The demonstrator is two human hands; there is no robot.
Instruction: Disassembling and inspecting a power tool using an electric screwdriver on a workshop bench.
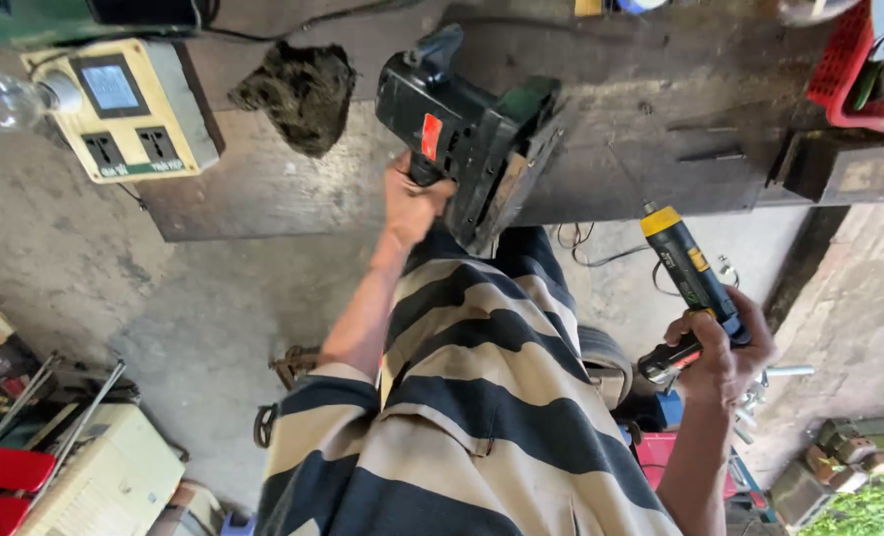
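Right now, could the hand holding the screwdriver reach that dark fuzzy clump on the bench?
Probably not easily. The right hand is full with the electric screwdriver, and the black power tool, gripped by the left hand, sits between it and the dark fuzzy clump on the workbench.

Black-and-beige striped shirt (482, 397), black power tool (462, 134), yellow-capped screwdriver (690, 283)

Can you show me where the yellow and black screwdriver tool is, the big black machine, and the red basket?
electric screwdriver (692, 283): head view, on its black barrel.
black power tool (452, 129): head view, on its housing.
red basket (841, 69): head view, on its side wall.
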